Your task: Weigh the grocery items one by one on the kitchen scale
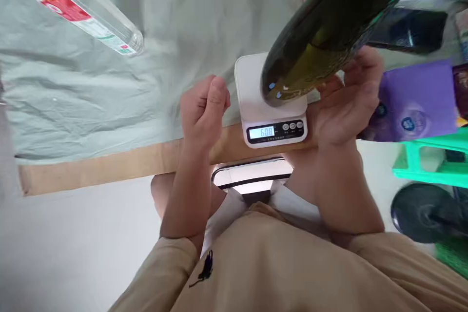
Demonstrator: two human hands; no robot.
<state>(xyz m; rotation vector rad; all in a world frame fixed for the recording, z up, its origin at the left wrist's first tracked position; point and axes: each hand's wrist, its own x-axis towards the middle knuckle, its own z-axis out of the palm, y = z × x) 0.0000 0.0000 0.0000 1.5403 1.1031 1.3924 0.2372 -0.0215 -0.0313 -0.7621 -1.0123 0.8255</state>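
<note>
Standing on the white kitchen scale (256, 102), a dark green bottle (329, 24) leans toward the upper right, and its base rests on the platform of the scale. The right hand (347, 97) is open, with the palm turned to the bottle; the fingers reach up along its lower part, and the thumb seems to touch the glass, but I cannot tell how firm the hold is. The left hand (203, 109) is closed into a loose fist just left of the scale, holding nothing that I can see and not touching the scale. The scale sits near the front edge of the surface (109, 165), which is covered by a pale grey-green cloth (146, 58), and its display (266, 132) is lit. A clear bottle with a red label (84, 14) lies far to the upper left. A purple package (417, 97) is on the right, beside a green plastic stool (431, 161).
</note>
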